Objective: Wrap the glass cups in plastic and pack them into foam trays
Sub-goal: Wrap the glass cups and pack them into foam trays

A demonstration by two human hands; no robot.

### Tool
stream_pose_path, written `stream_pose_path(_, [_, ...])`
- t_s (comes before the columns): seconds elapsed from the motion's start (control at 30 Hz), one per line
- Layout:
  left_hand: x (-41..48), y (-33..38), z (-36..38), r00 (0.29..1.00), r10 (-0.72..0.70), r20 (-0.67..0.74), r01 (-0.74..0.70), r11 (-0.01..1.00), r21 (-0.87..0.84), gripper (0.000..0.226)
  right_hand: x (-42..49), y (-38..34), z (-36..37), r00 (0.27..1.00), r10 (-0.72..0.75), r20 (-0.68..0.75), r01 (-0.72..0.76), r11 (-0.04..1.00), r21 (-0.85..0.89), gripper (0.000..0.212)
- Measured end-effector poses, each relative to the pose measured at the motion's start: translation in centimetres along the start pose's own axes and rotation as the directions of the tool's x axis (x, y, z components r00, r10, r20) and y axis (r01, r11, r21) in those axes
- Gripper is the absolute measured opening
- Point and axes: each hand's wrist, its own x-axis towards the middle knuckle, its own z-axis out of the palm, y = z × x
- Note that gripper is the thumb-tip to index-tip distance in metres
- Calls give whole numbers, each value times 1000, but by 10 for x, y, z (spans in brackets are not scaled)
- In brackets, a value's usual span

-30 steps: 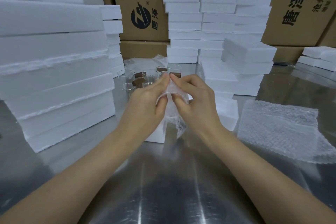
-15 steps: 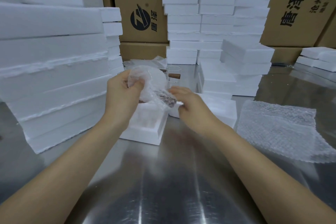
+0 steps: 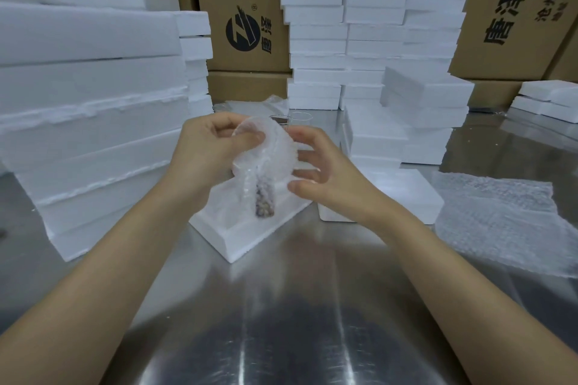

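Note:
My left hand grips a glass cup wrapped in bubble plastic, thumb at its round end. A brown handle shows through the wrap and points down. My right hand cups the wrapped cup from the right, fingers spread against it. Right below lies an open white foam tray on the steel table, turned at an angle. Bare glass cups stand behind my hands, mostly hidden.
Tall stacks of foam trays rise at the left and at the back. A closed foam box sits right of the tray. Bubble wrap sheets lie at the right. Cardboard boxes line the back.
The wrapped cup has turned so its handle points down over the tray. My right hand rose from the tray's edge to the cup's right side.

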Motion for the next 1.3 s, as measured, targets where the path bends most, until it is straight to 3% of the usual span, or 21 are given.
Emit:
stream_pose_path(0.07, [-1, -1, -1, 990, -59, 131, 57, 998, 14, 15, 0, -1, 1, 996, -15, 93, 7, 997, 83, 84])
stream_pose_path(0.13, [-3, -4, 3, 971, -120, 205, 120, 993, 13, 21, 1, -3, 3, 992, -48, 114, 41, 997, 64, 76])
stream_pose_path(0.23, [2, -4, 6, 982, -167, 83, 174, 981, -85, 21, 4, -2, 1, 999, 8, -48, -3, 995, 96, 57])
stream_pose_path(0.3, [3, -1, 5, 1000, 3, -17, -2, 998, 57, 10, 6, 3, -1, 976, 93, -198, -77, 993, 85, 57])
stream_pose_path(0.4, [-4, -1, 6, 935, 316, 163, -356, 839, 411, 16, 8, 9, 0, 939, 161, -305, -155, 987, 44, 57])
stream_pose_path(0.5, [-6, -4, 8, 893, 337, 300, -447, 746, 493, 38, 8, 7, 1, 938, 156, -310, -143, 988, 66, 53])
stream_pose_path(0.63, [-6, -6, 9, 862, 366, 350, -496, 750, 438, 26, 5, 4, 1, 952, 157, -264, -141, 987, 78, 54])
stream_pose_path(0.77, [-11, -7, 12, 856, 374, 356, -487, 814, 315, 28, 3, 1, 2, 961, 109, -254, -95, 993, 67, 56])
stream_pose_path(0.87, [-11, -11, 12, 832, 376, 408, -512, 805, 301, 34, 3, -1, 0, 965, 64, -255, -59, 998, 29, 56])
stream_pose_path(0.97, [-10, -15, 12, 875, 268, 402, -372, 905, 206, 38, 5, -1, 0, 959, 73, -275, -66, 997, 35, 52])
stream_pose_path(1.13, [-2, -13, 7, 915, 383, 127, -398, 810, 431, 42, 8, 0, -5, 912, 160, -378, -80, 973, 217, 53])
stream_pose_path(1.3, [-4, -14, 8, 954, 269, 131, -299, 854, 425, 22, 8, 2, -4, 898, 135, -419, -89, 988, 127, 56])
